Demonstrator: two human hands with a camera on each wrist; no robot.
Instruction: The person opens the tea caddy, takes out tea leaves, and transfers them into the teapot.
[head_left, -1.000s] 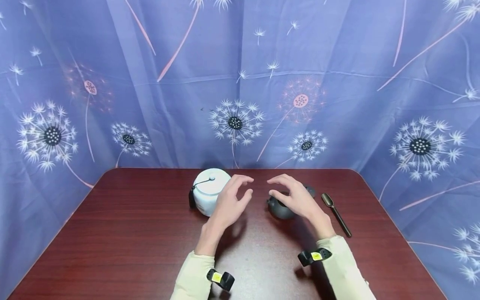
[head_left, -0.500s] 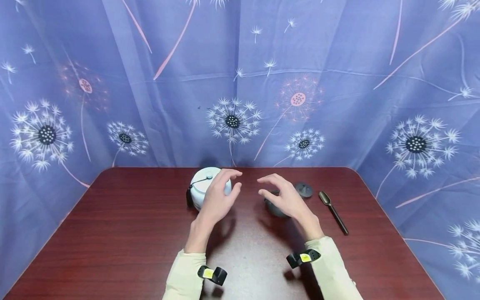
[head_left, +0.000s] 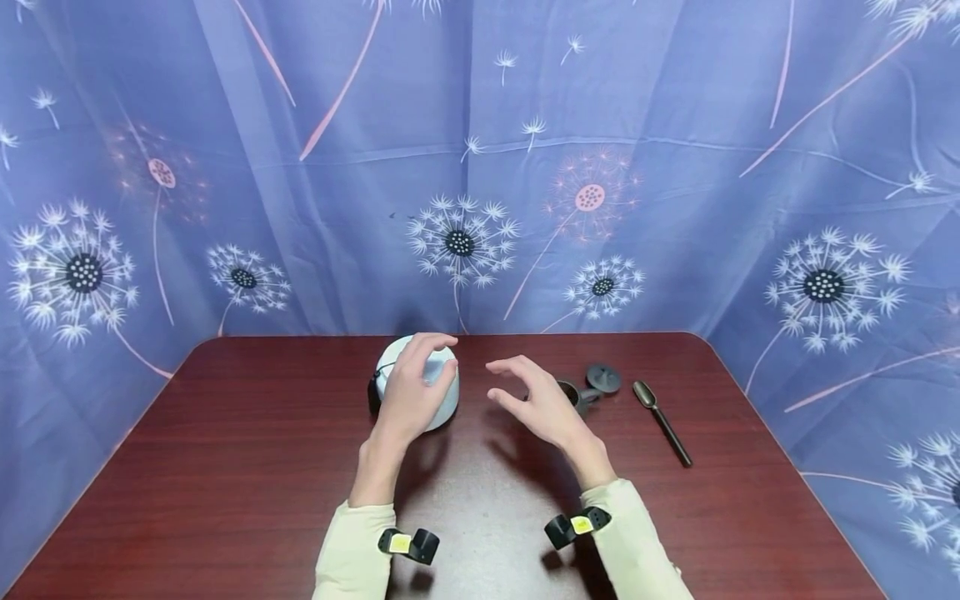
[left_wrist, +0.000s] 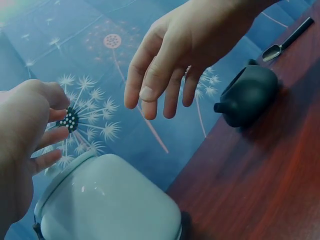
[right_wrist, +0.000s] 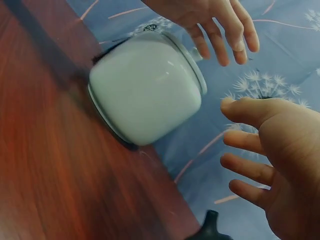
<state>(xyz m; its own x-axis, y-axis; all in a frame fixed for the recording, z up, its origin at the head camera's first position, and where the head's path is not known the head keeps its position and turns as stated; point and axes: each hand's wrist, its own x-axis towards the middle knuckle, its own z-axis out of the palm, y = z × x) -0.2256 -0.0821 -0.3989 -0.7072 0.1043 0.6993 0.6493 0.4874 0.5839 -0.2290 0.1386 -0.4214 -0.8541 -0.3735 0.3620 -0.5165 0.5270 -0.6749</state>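
Note:
My left hand point(head_left: 408, 396) hovers over the white lidded jar point(head_left: 444, 407), fingers loosely bent and nothing in them. It hides much of the jar's lid in the head view; a dark tassel point(head_left: 373, 393) hangs at the jar's left. In the right wrist view the jar point(right_wrist: 145, 90) stands below that hand's fingertips. My right hand point(head_left: 543, 404), also holding nothing, is raised in front of the dark teapot point(head_left: 576, 395) with thumb and fingers apart. The teapot point(left_wrist: 250, 97) is uncovered, its spout showing in the left wrist view. Its round lid point(head_left: 603, 378) lies behind it.
A dark scoop point(head_left: 662, 422) lies on the table right of the teapot. The reddish-brown wooden table point(head_left: 247, 467) ends at a blue dandelion-print curtain point(head_left: 337, 208) behind. Each wrist wears a black band with a camera.
Both hands have moved left, the left one further over the jar. The right hand has uncovered the teapot's opening, handle and lid to view. The head view has shifted slightly.

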